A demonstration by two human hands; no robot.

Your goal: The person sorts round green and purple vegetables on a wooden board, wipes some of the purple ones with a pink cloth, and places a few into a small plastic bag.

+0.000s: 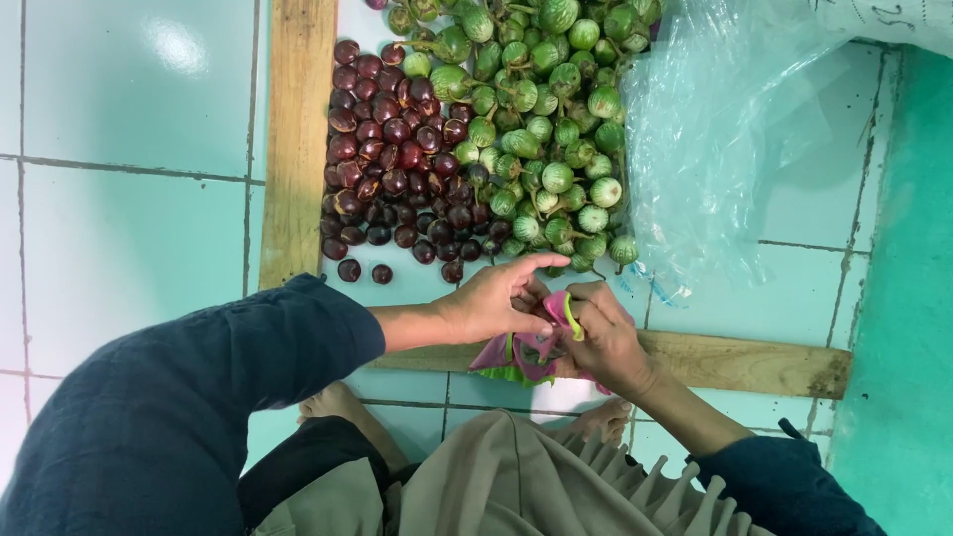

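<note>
Our left hand (493, 298) and right hand (606, 337) both pinch a bunch of pink-and-green bands (531, 352) between them, above the wooden frame's (745, 362) near edge, just short of the eggplant pile (476, 139).

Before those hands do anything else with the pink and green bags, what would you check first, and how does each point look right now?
1. Both hands on the bags: ok. The left hand and right hand both grip the bunch of pink and green plastic bags.
2. One bag separated from the bunch: cannot tell, fingers cover it.
3. Piles kept apart: ok. The dark purple eggplants lie left of the green eggplants, touching along one edge.
4. Strays: not ok. Two purple ones sit apart near the wooden frame.
5. Clear plastic sheet: ok, lying beside the green pile.
</note>
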